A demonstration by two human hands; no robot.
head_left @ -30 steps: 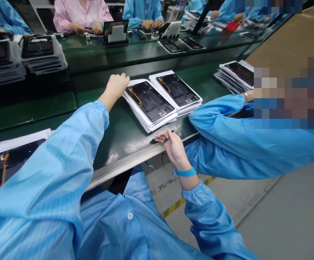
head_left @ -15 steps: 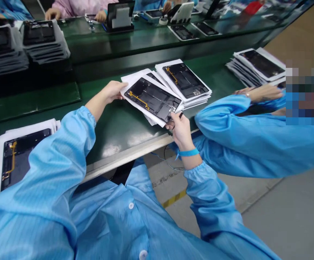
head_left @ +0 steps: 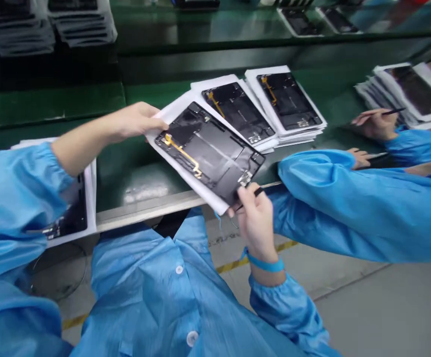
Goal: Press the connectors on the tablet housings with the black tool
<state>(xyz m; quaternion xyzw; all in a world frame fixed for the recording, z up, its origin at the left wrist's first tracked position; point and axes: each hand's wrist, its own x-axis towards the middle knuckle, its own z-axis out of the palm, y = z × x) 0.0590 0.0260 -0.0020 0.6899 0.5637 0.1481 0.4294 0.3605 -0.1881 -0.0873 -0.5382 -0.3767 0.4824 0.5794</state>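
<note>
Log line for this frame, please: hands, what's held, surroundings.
left hand: grips far corner of tablet panel | right hand: grips near corner, plus thin black tool | panel: lifted, tilted | two panel stacks behind | co-worker's sleeve at right

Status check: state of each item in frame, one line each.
Black tablet back panel on white sheet: lifted off the green bench, tilted, held at both ends.
Left hand: gripping the panel's far corner.
Right hand: holding the near edge, plus a thin black stylus.
Two stacks of like panels: lying flat on the bench.
Co-worker's hand: holding a stylus.
</note>
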